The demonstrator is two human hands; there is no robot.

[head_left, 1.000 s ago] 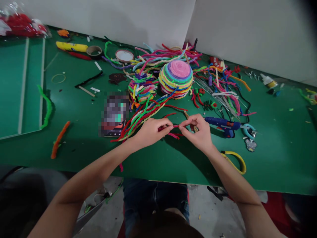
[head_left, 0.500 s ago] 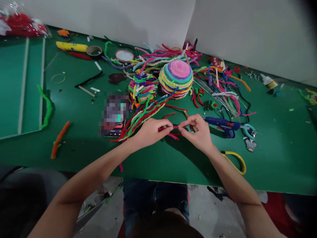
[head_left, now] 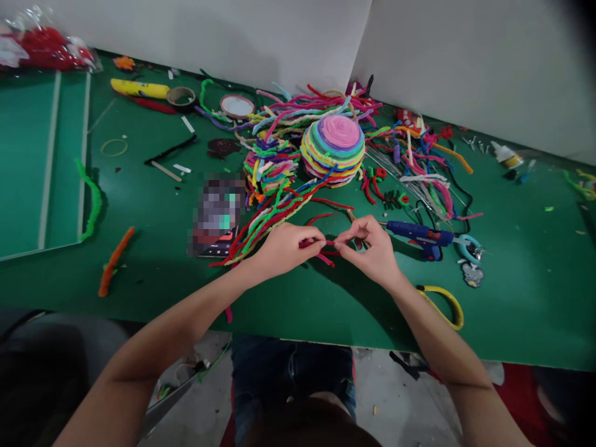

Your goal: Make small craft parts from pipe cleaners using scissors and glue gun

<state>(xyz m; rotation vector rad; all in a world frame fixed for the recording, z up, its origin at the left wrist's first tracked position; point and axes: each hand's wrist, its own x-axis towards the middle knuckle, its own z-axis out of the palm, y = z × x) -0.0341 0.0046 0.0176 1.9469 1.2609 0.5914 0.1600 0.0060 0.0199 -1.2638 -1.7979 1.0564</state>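
Observation:
Between my two hands stretches a short dark red pipe cleaner [head_left: 329, 243]. My left hand [head_left: 292, 248] pinches one end of it between thumb and fingers, and my right hand [head_left: 365, 245] pinches the other. Part of the piece is hidden inside the left fingers. Just beyond my left wrist lies a bundle of long red, green and yellow pipe cleaners [head_left: 270, 218]. A ball wound in rainbow-coloured pipe cleaners [head_left: 333, 149] sits behind the hands. Right of my right hand lies a blue glue gun [head_left: 419, 233].
A phone [head_left: 216, 217] lies left of the bundle. Yellow-handled scissors [head_left: 454, 304] rest near my right forearm. Cut pipe-cleaner pieces [head_left: 272, 164] are heaped beside the ball. Tape [head_left: 181, 98], a glue bottle [head_left: 506, 154] and an orange pipe cleaner [head_left: 116, 261] lie farther out.
Both hands stay almost in place, still pinching the red pipe cleaner. The whole view has shifted slightly, with table items appearing a little farther right.

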